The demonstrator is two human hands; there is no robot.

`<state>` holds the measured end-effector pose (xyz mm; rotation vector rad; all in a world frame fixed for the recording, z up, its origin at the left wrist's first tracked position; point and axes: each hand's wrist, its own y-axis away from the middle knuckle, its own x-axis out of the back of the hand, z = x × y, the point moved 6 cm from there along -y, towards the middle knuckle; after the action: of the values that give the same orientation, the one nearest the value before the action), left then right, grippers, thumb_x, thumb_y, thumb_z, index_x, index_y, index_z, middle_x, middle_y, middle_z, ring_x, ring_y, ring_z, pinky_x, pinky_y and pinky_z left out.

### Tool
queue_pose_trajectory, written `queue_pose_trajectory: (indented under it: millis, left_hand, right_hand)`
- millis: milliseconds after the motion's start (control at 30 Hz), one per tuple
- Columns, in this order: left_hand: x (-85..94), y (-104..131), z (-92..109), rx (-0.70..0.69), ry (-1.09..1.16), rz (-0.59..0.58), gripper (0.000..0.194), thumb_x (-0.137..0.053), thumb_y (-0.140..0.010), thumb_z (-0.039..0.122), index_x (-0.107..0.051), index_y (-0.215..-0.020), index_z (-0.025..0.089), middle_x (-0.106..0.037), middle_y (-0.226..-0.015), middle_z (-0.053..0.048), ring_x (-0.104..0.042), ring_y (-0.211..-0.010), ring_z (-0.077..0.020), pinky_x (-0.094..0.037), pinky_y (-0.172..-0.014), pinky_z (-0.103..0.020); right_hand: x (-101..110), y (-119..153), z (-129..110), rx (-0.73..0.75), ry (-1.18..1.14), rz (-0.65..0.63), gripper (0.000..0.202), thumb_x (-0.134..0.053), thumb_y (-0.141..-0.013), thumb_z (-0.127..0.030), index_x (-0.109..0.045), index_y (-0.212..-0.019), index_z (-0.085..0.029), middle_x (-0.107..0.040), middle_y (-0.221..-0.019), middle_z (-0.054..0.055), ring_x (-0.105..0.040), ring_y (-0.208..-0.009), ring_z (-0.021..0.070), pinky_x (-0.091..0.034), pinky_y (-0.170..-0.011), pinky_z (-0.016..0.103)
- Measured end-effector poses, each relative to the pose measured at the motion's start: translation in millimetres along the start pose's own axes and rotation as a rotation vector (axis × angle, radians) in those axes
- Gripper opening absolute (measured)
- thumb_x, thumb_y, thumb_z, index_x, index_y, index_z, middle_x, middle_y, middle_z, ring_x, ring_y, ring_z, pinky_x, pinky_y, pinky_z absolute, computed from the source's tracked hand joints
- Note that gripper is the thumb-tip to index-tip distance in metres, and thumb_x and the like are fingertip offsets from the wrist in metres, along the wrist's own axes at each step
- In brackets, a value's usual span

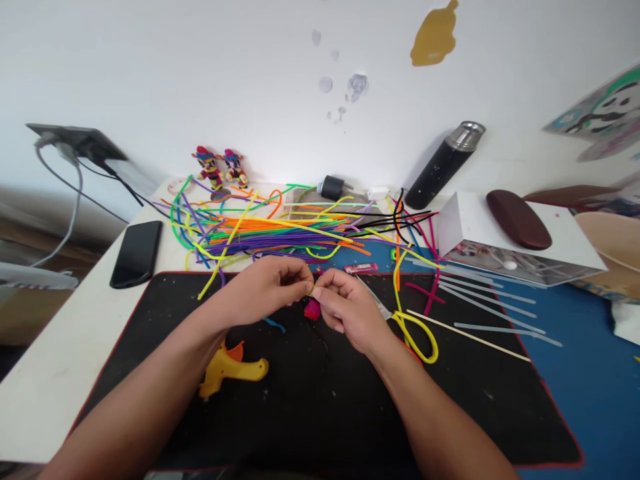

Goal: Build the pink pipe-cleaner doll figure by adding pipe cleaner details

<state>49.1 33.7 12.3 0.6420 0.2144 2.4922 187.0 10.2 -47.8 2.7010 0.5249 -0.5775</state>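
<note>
Yellowish piece [311,291] pinched at fingertips, left hand [273,283], right hand [350,308].

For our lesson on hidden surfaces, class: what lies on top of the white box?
On the white box lies a dark red oval case; the surface directly beneath it is covered.

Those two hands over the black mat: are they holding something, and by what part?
The left hand and right hand pinch a small yellowish piece between their fingertips. Too little of it shows to tell which part they hold.
</note>
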Motion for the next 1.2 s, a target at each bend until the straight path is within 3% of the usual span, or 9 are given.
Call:
queue_pose_trajectory:
  millis: [300,467,633,933,1200]
  left_hand:
    - [0.8,-1.5,-3.3,0.012,0.023,-0.012,0.021,-0.066,-0.089,0.038,-0.067,-0.082,0.018,-0.06,-0.067,0.003,-0.052,-0.06,-0.0134,-0.038,-0.055,-0.024]
    - [-2.2,-6.5,-5.6,0.027,0.219,-0.029,0.036,-0.071,-0.09,0.053,-0.066,-0.083,0.018,-0.065,-0.07,0.001,-0.059,-0.062,-0.0139,-0.048,-0.058,-0.025]
    - [-2.5,-7.1,-4.7,0.01,0.247,-0.062,0.047,-0.069,-0.093,0.062,-0.069,-0.085,0.016,-0.071,-0.077,-0.003,-0.06,-0.063,-0.0135,-0.05,-0.06,-0.025]
    - [-3.8,-5.1,-5.5,0.007,0.23,-0.064,0.041,-0.081,-0.084,0.055,-0.066,-0.091,0.018,-0.065,-0.073,0.002,-0.057,-0.064,-0.0134,-0.046,-0.059,-0.024]
    - [-4.4,-5.0,-5.5,-0.022,0.197,0.021,0.03,-0.073,-0.091,0.048,-0.066,-0.094,0.018,-0.066,-0.074,0.001,-0.059,-0.065,-0.0149,-0.05,-0.062,-0.027]
  right_hand:
    - [1.0,-1.1,1.9,0.002,0.013,-0.01,0.029,-0.08,-0.086,-0.042,-0.06,-0.081,-0.021,-0.04,-0.051,-0.014,-0.028,-0.036,0.004,-0.022,-0.036,0.017]
    - [5.8,-1.9,-2.7,0.016,-0.043,0.029,0.03,-0.081,-0.086,-0.042,-0.06,-0.083,-0.021,-0.037,-0.05,-0.014,-0.025,-0.038,0.0042,-0.021,-0.037,0.017]
    - [6.2,-3.0,-3.9,0.03,-0.048,0.032,0.03,-0.082,-0.086,-0.041,-0.061,-0.083,-0.02,-0.039,-0.05,-0.013,-0.025,-0.038,0.0038,-0.02,-0.037,0.017]
    - [9.3,-3.6,-5.1,0.08,0.013,0.082,0.032,-0.08,-0.086,-0.046,-0.06,-0.081,-0.021,-0.038,-0.049,-0.013,-0.027,-0.036,0.0043,-0.021,-0.036,0.018]
    - [8.6,-3.4,-6.3,0.094,0.03,0.089,0.031,-0.078,-0.086,-0.045,-0.059,-0.081,-0.021,-0.041,-0.05,-0.013,-0.028,-0.035,0.0042,-0.021,-0.035,0.019]
